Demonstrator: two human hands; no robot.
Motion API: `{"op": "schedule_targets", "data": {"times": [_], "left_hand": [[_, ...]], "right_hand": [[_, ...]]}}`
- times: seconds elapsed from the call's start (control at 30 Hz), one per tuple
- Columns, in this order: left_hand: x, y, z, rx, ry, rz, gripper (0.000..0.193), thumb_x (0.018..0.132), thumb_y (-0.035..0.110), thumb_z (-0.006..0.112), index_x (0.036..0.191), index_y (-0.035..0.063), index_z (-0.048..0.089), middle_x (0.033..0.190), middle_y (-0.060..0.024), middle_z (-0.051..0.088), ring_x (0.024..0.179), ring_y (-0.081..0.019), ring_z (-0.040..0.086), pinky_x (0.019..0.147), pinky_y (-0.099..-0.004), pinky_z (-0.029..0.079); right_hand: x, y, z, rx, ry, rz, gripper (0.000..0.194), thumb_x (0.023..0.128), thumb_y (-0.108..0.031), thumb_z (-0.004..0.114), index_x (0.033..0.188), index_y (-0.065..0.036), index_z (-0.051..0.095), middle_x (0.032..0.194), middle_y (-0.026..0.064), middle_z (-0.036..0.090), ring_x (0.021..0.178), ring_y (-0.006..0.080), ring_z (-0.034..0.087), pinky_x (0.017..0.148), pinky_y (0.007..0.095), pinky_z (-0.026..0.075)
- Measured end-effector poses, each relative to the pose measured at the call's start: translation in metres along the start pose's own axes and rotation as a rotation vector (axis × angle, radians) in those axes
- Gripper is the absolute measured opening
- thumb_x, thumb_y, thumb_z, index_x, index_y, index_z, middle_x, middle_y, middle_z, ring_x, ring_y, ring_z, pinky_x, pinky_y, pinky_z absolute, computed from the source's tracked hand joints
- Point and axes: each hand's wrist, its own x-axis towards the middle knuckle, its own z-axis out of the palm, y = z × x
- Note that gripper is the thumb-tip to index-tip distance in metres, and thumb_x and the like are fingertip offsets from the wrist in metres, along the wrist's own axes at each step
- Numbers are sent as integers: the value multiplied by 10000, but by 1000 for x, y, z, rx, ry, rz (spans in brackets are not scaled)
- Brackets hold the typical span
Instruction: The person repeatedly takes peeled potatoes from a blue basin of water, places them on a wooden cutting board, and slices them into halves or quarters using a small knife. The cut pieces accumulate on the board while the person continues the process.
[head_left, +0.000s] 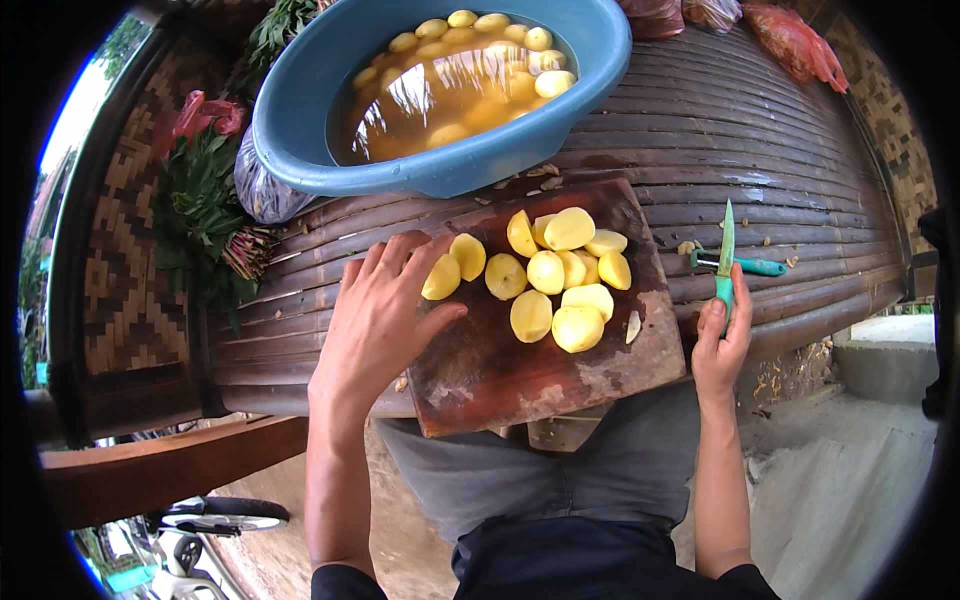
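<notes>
My right hand (721, 337) grips a small knife (727, 247) by its turquoise handle, blade pointing up, at the right of a worn reddish-brown cutting board (487, 382). My left hand (382, 300) hovers or rests at the board's left edge, fingers apart, beside two peeled potato pieces (468, 256). Whether its fingertips touch them I cannot tell. More peeled potatoes, several of them cut, lie grouped on the board (545, 272). A small pale scrap (633, 327) lies near the board's right side. Partly behind the knife lies a turquoise-handled peeler (761, 266).
A blue plastic basin (450, 176) holds potatoes in brownish water beyond the board. Leafy greens (199, 202) and a tied plastic bag (262, 184) are at the left. A red plastic bag (795, 49) lies at the back right. Dark slats (750, 135) form the surface.
</notes>
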Motion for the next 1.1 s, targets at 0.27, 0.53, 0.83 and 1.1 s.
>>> {"op": "schedule_targets", "data": {"times": [0.27,0.53,0.83,1.1], "left_hand": [[51,0,-60,-439,403,343,312,919,146,835,1204,49,753,1164,-88,731,1022,-191,717,862,-351,569],[214,-81,-45,197,-658,-54,659,1032,507,673,1496,48,588,1391,-190,692,1245,-257,664,1086,-382,500],[223,-85,-26,83,-844,-5,759,918,425,749,1534,45,522,1457,-235,647,1334,-336,628,1152,-440,463],[223,-78,-18,-142,-699,59,644,936,288,772,1503,59,572,1362,-192,708,1220,-280,676,1102,-391,498]], "right_hand": [[0,0,1,-78,-27,-35,460,1130,-126,528,1574,-8,495,1471,156,667,895,161,696,782,309,578],[-2,5,1,-142,-30,-78,450,1113,-121,557,1538,17,508,1474,219,648,1299,379,678,1069,422,544],[0,1,2,-138,-14,-165,449,1098,-85,568,1529,25,509,1453,235,665,1275,389,702,1023,415,581],[3,0,4,-147,13,-219,439,1076,-42,582,1506,29,534,1446,229,675,1269,380,709,1019,402,590]]}}
